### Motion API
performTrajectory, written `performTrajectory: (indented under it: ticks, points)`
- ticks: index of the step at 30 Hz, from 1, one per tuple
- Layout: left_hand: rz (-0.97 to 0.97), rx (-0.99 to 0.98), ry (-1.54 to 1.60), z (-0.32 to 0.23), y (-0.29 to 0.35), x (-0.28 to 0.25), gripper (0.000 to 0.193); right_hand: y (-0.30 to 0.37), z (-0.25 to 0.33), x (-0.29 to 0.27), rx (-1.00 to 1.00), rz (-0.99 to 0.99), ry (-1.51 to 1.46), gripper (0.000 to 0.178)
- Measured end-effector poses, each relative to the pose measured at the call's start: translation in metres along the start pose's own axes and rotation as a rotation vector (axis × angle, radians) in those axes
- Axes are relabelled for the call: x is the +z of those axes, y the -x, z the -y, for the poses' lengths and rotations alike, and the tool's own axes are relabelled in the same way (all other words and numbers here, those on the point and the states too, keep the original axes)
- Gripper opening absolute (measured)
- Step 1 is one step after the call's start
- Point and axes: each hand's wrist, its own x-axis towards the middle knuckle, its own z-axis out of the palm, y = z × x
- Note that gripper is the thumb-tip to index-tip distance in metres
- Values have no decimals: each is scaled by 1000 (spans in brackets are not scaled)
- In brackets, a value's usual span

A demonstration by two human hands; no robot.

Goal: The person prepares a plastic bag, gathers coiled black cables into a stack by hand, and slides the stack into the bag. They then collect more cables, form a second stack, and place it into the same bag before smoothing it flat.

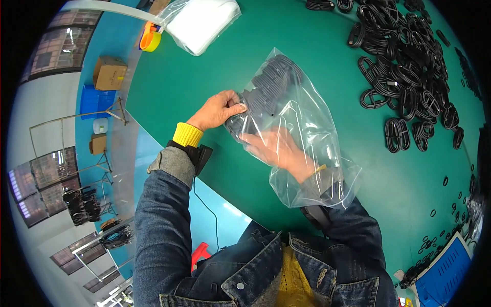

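Note:
A clear plastic bag (314,115) lies across the green table in front of me. Inside its far left part is a tight row of black coiled cables (276,79), and more black coils sit by the bag's left edge. My left hand (220,110) pinches that edge from outside, thumb on top, against the cables. Through the bag's opening, which faces me, my right hand (279,148) reaches in up to the wrist. Its fingers stretch out leftward, close to the nearest coils, and seem to hold nothing. Film glare blurs the fingertips.
A heap of black coiled cables (404,61) covers the table's far right. Small black rings (433,213) are scattered at the right, near a blue-and-white board (445,271). A stack of clear bags (202,23) and an orange-yellow tape dispenser (150,38) stand at the far left.

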Motion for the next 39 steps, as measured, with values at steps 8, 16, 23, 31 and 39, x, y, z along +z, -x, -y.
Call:
performTrajectory:
  ticks: [8,16,23,31,39]
  points:
    - [26,-22,40,-5,3,0,36,4,-4,19,15,-28,-23,22]
    - [-80,-82,150,11,11,14,34,0,18,12,366,-132,-275,21]
    - [-336,81,22,-8,21,33,42,3,8,-2,167,-198,19,19]
    - [-438,198,-83,-4,18,33,44,-6,-2,-15,163,-315,237,16]
    - [-299,25,17,-24,-3,17,50,-7,-2,-12,196,-190,216,25]
